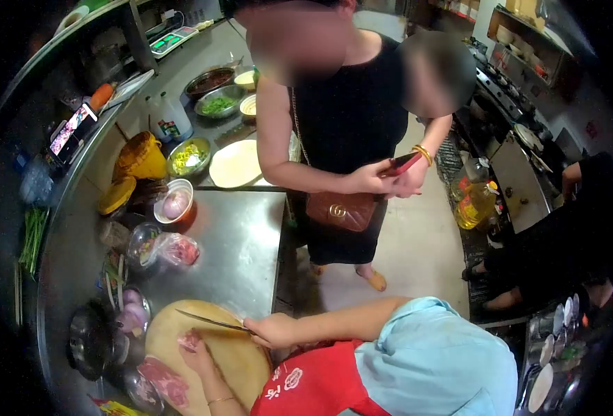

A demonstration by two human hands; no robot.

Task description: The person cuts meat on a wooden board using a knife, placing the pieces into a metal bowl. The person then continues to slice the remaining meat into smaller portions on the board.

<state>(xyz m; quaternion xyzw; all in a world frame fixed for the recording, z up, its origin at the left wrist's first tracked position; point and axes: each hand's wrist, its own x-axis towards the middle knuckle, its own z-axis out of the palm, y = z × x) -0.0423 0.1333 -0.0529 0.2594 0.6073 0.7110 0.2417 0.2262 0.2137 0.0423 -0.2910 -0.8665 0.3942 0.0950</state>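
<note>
My right hand (pixel 272 331) is closed around the handle of a knife (pixel 213 320), whose blade reaches over the round cutting board (pixel 240 360). On the board, my left hand (pixel 197 359) grips a small piece of raw meat (pixel 189 339), just below the blade. A gap shows between blade and meat. A larger slab of raw meat (pixel 164 381) lies at the board's lower left edge, beside my left hand.
A steel table (pixel 240 229) holds a bagged portion of meat (pixel 176 249) and a tub with an onion (pixel 175 205). Red onions (pixel 133 312) lie left of the board. Bowls of chopped food stand farther back. A person in black (pixel 348 104) stands opposite, holding a phone (pixel 400 165).
</note>
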